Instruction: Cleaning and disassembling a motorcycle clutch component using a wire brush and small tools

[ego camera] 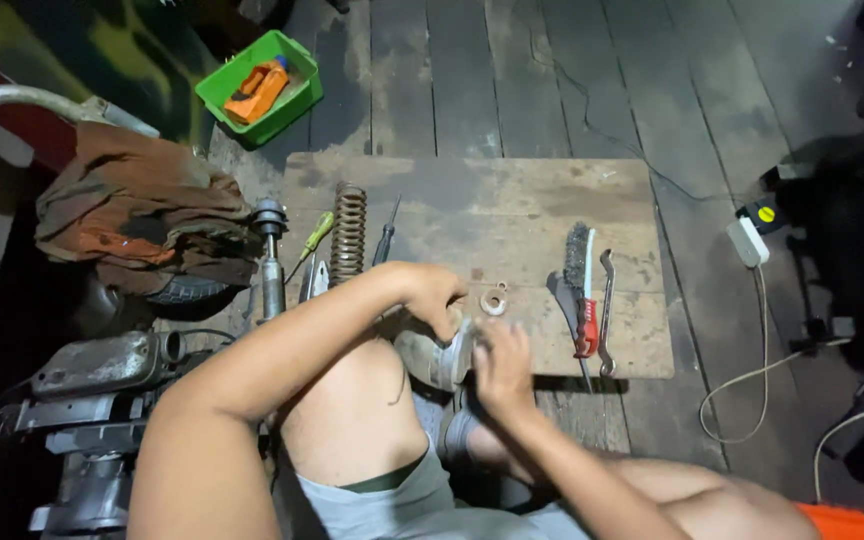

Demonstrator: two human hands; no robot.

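My left hand (432, 293) and my right hand (500, 362) both grip a round grey metal part (439, 357) at the near edge of a wooden board (512, 195). The left hand covers its top; the right hand holds its right side. A small metal ring (494, 301) lies on the board just beyond my hands. My bare knees sit under the part.
On the board lie a coil spring (348, 232), a shock absorber rod (271, 262), screwdrivers (385, 237), a wire brush (578, 256), red-handled pliers (586, 325) and a wrench (606, 312). A green bin (260, 87) stands far left, rags (142, 210) and engine parts (92, 390) at left, cables at right.
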